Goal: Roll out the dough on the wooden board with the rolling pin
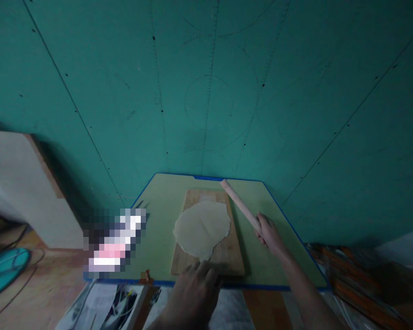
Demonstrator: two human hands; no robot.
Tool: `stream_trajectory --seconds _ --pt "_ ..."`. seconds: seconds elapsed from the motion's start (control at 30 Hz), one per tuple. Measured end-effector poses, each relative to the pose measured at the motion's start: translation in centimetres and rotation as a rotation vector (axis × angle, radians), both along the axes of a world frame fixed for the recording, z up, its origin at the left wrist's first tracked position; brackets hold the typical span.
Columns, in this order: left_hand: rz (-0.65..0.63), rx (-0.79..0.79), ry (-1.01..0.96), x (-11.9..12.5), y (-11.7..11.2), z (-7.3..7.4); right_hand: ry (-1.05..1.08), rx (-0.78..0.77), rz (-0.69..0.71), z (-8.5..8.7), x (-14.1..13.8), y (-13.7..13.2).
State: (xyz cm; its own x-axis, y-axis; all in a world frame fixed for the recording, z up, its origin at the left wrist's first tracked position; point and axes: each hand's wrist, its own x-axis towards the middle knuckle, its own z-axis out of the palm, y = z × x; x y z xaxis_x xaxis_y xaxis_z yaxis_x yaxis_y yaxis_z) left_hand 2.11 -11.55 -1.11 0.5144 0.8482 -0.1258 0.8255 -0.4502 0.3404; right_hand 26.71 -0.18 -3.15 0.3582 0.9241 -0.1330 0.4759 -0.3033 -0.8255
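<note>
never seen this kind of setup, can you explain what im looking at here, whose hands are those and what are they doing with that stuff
There is no machine here: these are one person's bare hands, seen by a camera worn on that person's head, looking forward and down. The right hand grips one end of a rolling pin. The left hand is at the near edge of the dough; its exact grip is hard to tell. The dough lies flat on a wooden board, on a table with a blue rim. A green wall stands behind. The blocky patch is blurred out.
</note>
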Motion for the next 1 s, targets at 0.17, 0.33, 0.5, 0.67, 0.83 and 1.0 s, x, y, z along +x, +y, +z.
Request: stream_trajectory --seconds 0.17,0.33,0.5,0.67,0.83,1.0 --pt "-0.034 -0.054 0.163 -0.2 -0.2 0.3 0.176 0.101 -0.088 -1.0 -0.3 -2.8" --pt "-0.074 0.000 0.170 -1.2 -0.4 -0.2 0.187 0.209 -0.132 -1.7 -0.5 -3.7" --pt "-0.038 0.061 0.165 -2.3 -0.9 -1.7 0.198 0.248 -0.157 -1.7 -0.6 -4.2" --pt "0.002 0.060 0.033 -3.8 -0.2 -0.2 0.202 0.258 -0.175 -1.6 -0.6 -4.5" --pt "0.273 0.282 -0.018 -4.2 5.7 2.0 0.213 0.280 -0.209 -1.5 -0.6 -4.6" --pt "0.462 0.269 0.205 -4.0 11.5 1.6 0.242 0.281 -0.229 -1.5 -0.6 -4.5"
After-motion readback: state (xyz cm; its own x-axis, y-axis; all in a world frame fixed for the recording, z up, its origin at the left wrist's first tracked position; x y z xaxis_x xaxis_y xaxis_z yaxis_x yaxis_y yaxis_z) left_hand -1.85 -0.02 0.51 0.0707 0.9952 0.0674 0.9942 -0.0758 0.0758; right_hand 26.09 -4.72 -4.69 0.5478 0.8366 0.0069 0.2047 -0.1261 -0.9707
